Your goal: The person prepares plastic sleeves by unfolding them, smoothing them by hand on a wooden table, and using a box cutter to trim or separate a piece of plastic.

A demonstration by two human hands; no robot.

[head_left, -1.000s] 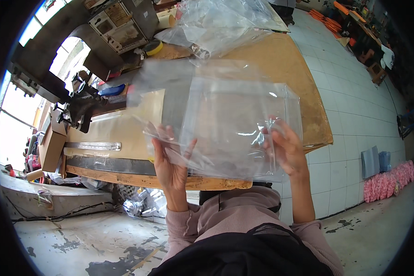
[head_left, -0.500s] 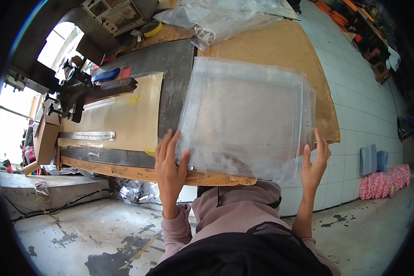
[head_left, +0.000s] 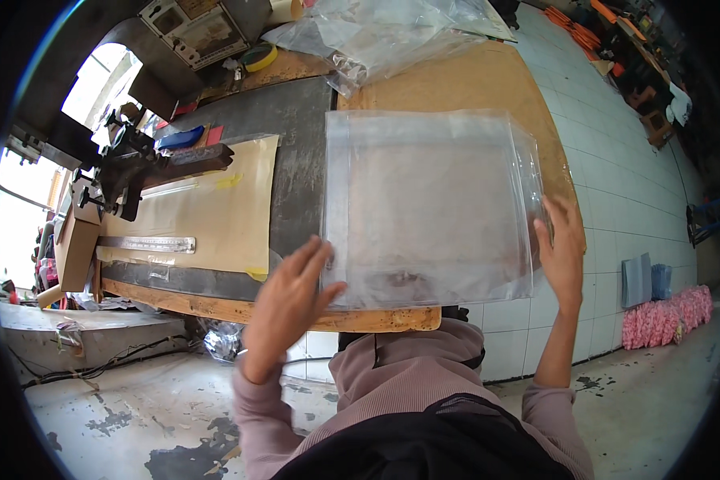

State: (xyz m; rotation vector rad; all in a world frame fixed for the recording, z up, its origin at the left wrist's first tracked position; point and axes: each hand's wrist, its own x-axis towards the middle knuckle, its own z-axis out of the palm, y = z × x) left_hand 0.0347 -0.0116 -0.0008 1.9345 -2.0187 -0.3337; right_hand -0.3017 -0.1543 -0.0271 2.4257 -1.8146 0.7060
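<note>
A stack of clear plastic sheets or bags [head_left: 428,208] lies flat on the brown-topped table in front of me, its near edge close to the table's front edge. My left hand [head_left: 290,292] is at the stack's near left corner, fingers spread and pointing up along that side. At the right side, my right hand [head_left: 562,240] has its fingers apart, the tips at the stack's right edge. Neither hand grips anything that I can see. Whether the left fingertips touch the plastic, I cannot tell.
Left of the stack, a machine with a dark metal arm [head_left: 188,164] reaches over a tan sheet [head_left: 204,208] with a metal ruler [head_left: 152,244]. Crumpled clear plastic [head_left: 392,32] lies at the back, beside yellow tape [head_left: 260,58]. Pink bundles [head_left: 668,318] sit on the floor at right.
The plastic stack lies squarer and flatter, its far edge now nearly level. My left hand has moved down and left; my right hand has moved up along the right edge.
</note>
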